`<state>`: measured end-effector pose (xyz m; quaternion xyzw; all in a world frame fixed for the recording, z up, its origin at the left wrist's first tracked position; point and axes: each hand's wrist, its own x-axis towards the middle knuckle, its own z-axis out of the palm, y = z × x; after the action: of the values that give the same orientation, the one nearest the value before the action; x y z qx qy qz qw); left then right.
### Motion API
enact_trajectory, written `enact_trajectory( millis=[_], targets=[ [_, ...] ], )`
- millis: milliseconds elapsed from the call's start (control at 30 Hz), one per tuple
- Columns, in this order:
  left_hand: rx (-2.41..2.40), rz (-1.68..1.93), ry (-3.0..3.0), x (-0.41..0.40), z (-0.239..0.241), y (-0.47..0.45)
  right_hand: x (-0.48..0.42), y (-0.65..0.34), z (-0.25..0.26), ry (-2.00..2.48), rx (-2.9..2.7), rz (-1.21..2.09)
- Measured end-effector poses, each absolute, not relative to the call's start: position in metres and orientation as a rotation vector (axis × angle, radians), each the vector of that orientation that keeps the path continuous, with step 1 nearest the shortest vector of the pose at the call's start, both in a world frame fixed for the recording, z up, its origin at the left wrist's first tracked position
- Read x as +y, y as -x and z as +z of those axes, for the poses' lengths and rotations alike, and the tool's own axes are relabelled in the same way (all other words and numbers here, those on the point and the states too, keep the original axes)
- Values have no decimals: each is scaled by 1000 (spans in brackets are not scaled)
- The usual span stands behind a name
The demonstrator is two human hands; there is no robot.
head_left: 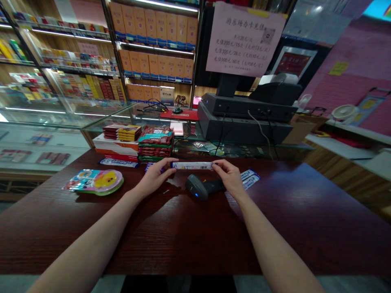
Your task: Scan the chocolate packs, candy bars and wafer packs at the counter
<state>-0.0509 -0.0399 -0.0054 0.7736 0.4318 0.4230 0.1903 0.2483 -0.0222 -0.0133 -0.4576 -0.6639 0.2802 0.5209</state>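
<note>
Between my two hands a slim candy stick pack (192,165) is held level, white and blue with a barcode on the side facing me. My left hand (156,175) pinches its left end, and my right hand (228,175) pinches its right end. Just below it a black barcode scanner (197,187) lies on the dark wooden counter (171,244), a blue light showing on its head. Right of my right hand lie similar blue-and-white stick packs (250,178), partly hidden by that hand. Another such pack (119,163) lies at the left, before the stacked goods.
A stack of red snack bags (155,140) and boxes (117,145) stands behind my left hand. On the left lies a colourful duck-pictured package (97,181). Behind the counter stand a black cash drawer (241,128) and a monitor with a paper sign (244,40). Loose cables hang there.
</note>
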Motion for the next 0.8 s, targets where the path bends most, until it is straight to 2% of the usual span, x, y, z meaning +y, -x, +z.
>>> enact_trajectory(
  millis=[233, 367, 533, 800],
  targets=[
    [1273, 1140, -2088, -39, -5, 55, -22, -250, -11, 1095, -1592, 622],
    [1324, 1236, -2085, -37, -7, 55, -25, -250, -7, 1097, -1617, 567],
    [1351, 1405, -2205, -34, -8, 54, -28, -247, -6, 1137, -1569, 688],
    [1404, 1329, -2019, -38, -7, 54, -27, -243, -11, 1065, -1594, 714]
  ],
)
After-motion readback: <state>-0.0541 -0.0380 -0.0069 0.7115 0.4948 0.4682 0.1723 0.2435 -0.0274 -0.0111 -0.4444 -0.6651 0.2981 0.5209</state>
